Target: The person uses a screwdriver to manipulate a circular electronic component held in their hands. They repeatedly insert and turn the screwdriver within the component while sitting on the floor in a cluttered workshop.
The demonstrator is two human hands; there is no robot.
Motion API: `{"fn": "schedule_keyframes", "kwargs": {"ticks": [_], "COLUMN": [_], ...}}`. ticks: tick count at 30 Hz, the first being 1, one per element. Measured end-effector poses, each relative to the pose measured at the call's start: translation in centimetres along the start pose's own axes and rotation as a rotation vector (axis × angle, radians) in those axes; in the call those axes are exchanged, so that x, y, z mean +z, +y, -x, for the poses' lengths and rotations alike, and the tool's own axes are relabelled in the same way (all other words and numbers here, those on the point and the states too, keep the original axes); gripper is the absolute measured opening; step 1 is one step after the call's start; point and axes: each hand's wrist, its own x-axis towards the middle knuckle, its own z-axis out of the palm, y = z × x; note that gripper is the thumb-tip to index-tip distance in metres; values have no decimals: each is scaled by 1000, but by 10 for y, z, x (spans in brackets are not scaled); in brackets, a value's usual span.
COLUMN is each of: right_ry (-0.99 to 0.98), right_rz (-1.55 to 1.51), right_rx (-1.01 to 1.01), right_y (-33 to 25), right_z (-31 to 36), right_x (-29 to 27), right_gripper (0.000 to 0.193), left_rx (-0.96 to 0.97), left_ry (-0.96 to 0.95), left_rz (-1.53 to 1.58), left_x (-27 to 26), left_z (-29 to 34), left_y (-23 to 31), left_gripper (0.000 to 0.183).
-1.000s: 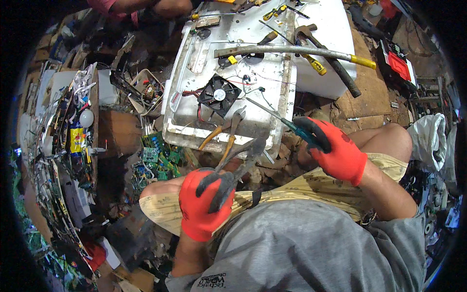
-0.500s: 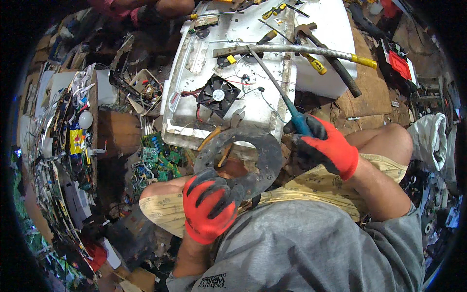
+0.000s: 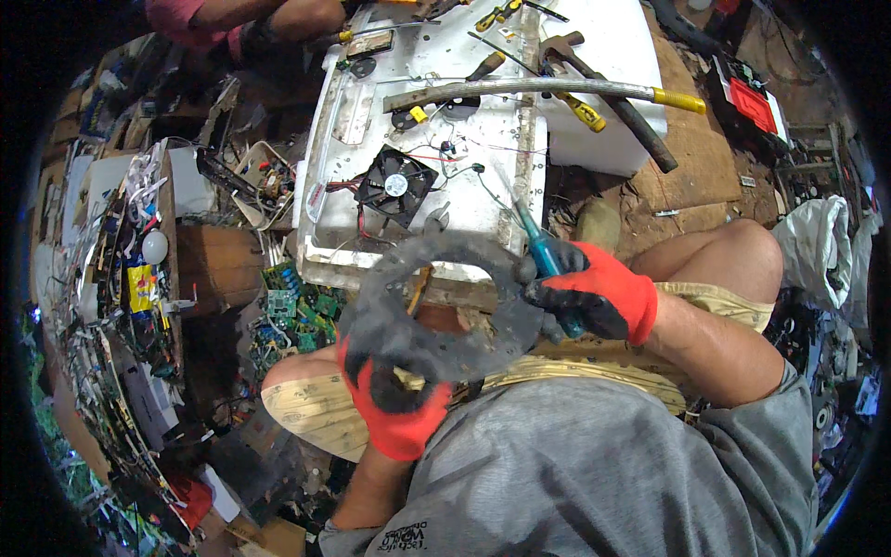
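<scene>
My left hand, in a red glove with dark grip coating, is closed on the lower left of a dark, dirty ring-shaped plate. The plate is tilted above my lap and smeared by motion. My right hand, gloved alike, is wrapped round the teal handle of a screwdriver, its blurred shaft pointing up and away. Its fingertips are at the plate's right edge; whether they press on it I cannot tell. Beyond the plate, a black square fan with red and black wires lies on a stained white panel.
A hammer and a metal rod with a yellow end cross at the panel's far right. Green circuit boards are piled left of my knee. Another person's arm shows at far left. A white bag lies right.
The ring plate has risen and turned in my left hand, whose grip has shifted. My right hand has come in to the plate's edge with the screwdriver. The view has shifted slightly.
</scene>
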Motion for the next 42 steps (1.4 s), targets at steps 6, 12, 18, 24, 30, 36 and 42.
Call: {"fn": "schedule_keyframes", "kwargs": {"ticks": [6,12,18,24,30,36,42], "right_ry": [-105,-143,-100,-153,-36,30,-60], "right_rz": [36,135,166,322,388,464,650], "right_rx": [148,135,143,-10,-161,-243,-214], "right_y": [5,4,-4,9,21,33,30], "right_z": [-5,-4,2,-2,0,6,6], "right_x": [1,-1,9,-2,14,26,34], "right_gripper": [28,35,43,29,35,39,34], "left_rx": [-65,-130,-165,-376,-256,-354,-631], "left_ry": [-156,-163,-159,-100,56,-112,-71], "left_rz": [-1,69,136,420,122,269,658], "left_x": [1,6,3,17,45,43,51], "left_z": [-23,-41,-38,-40,-19,-9,1], "left_y": [-17,-5,-17,-30,-43,-35,-36], "left_gripper": [33,30,36,42,42,37,47]}}
